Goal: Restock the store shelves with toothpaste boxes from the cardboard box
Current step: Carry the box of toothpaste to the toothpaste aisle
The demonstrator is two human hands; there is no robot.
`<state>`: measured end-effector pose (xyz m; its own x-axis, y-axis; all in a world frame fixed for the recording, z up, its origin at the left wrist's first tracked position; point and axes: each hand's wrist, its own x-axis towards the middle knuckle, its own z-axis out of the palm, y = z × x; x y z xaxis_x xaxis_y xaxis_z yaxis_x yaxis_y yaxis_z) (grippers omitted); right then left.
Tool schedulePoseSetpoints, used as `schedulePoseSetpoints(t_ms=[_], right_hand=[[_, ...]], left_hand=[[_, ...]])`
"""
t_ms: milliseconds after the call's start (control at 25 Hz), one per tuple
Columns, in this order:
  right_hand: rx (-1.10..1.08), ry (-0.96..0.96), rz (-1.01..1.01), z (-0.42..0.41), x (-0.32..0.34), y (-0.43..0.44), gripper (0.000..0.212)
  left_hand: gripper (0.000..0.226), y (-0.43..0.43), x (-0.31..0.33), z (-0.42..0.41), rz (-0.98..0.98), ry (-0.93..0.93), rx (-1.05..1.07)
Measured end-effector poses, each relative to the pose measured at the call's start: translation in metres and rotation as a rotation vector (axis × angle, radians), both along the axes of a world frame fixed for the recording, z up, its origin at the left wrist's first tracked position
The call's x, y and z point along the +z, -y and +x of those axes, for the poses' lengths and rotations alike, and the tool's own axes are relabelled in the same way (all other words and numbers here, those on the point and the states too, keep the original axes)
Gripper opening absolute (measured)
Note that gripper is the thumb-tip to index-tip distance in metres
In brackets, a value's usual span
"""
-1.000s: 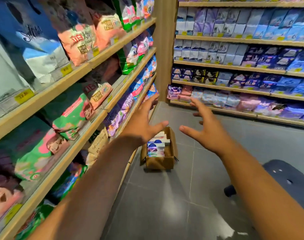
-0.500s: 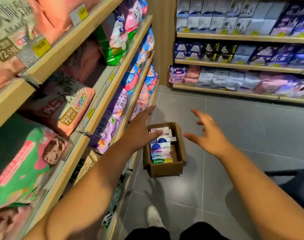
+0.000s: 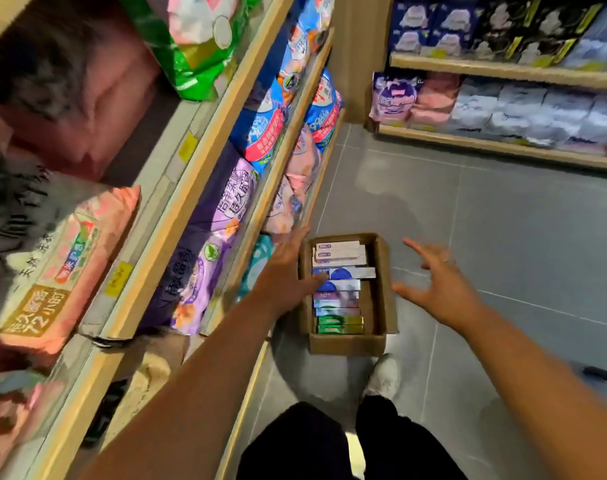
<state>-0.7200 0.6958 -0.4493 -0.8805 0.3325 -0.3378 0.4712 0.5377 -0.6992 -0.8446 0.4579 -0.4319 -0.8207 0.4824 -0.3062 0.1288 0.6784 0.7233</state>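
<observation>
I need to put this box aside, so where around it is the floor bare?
Bare grey tiled floor lies right of the brown cardboard box, out to the far wooden shelf. Left is crowded: the packet-filled wooden shelving stands close. Behind the box, a white shoe takes the floor.

Grey tiled floor [image 3: 503, 220]; wooden shelving [image 3: 503, 69] left and ahead.

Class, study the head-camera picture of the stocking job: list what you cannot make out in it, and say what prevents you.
- Brand print on the toothpaste boxes: too small and blurred in the head view.
- Left wall of the cardboard box: covered by the left hand.
- Whether the right hand touches the box: unclear, though it is open.
- Nearest packs on the left shelves: motion-blurred and cut by the frame edge.
</observation>
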Motion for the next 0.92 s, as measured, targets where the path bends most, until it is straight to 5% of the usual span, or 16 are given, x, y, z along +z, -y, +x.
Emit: schedulePoseSetpoints(t_ms=[480,640,920], right_hand=[[0.031,0.207,-0.005,-0.086,-0.269,-0.034,0.082],[0.012,0.321,0.144,-0.087,-0.379,-0.043,0.084],[0.098,0.492,0.102,-0.088,-0.547,-0.052,0.088]], left_hand=[[0.094,-0.017,-0.269,-0.104,-0.231,0.169,-0.090],[0.097,0.003,-0.369,-0.111,-0.333,0.210,-0.152],[0.101,0.022,-0.524,-0.102,-0.522,0.333,-0.162]])
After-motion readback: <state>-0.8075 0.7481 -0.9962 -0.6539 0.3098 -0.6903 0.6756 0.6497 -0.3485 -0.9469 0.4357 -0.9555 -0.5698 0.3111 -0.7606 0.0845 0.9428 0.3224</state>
